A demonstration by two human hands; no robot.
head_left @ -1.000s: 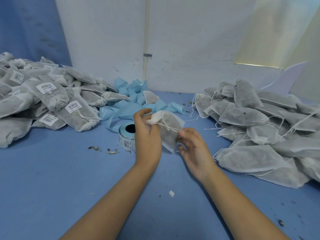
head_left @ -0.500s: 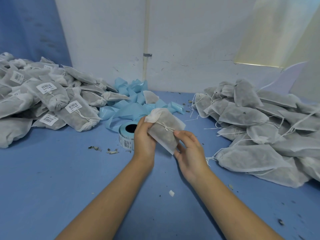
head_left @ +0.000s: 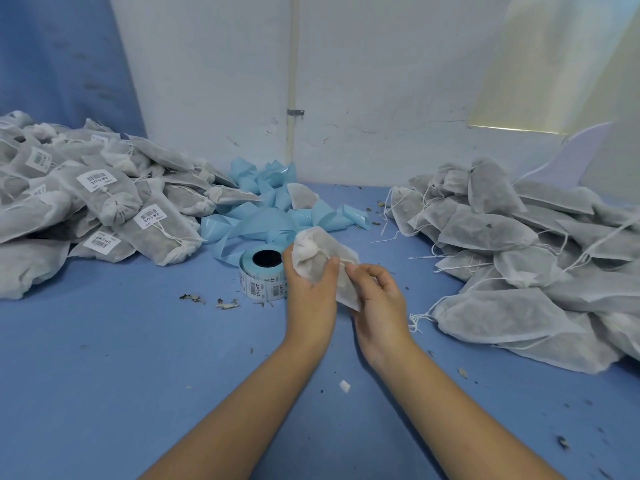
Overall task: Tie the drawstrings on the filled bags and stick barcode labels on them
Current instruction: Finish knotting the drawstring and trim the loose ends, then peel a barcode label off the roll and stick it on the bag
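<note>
Held bag [head_left: 323,249] is up off the worktop [head_left: 121,358], centre of view, between both hands. Left grip [head_left: 310,289] is wrapped round the bag's gathered neck end, thumb over the front face, clenched on it. Right grip [head_left: 379,299] pinches thumb to forefinger at the drawstring [head_left: 343,262], right by the left thumb; the string is thin and partly hidden, so I can't make out whether the knot is finished. The bag's long axis runs on a diagonal, with the puckered neck up and to the left and the bottom corner down and to the right, tucked behind the right fingers. No label shows on the face turned to me, so I judge tying nearly done and labelling not yet. Key relation: the label roll [head_left: 265,271] stands on the worktop with its core hole up, just beside the left grip on its outer side, with printed labels facing me. So the labels lie left of the bag and the left hand is nearer; the right would have to reach across the bag. Blue backing strip [head_left: 270,216] trails behind the roll. The labelled pile [head_left: 104,209] lies far left and the unlabelled pile [head_left: 512,258] far right, loose strings hanging out, both well apart from the hands.
</note>
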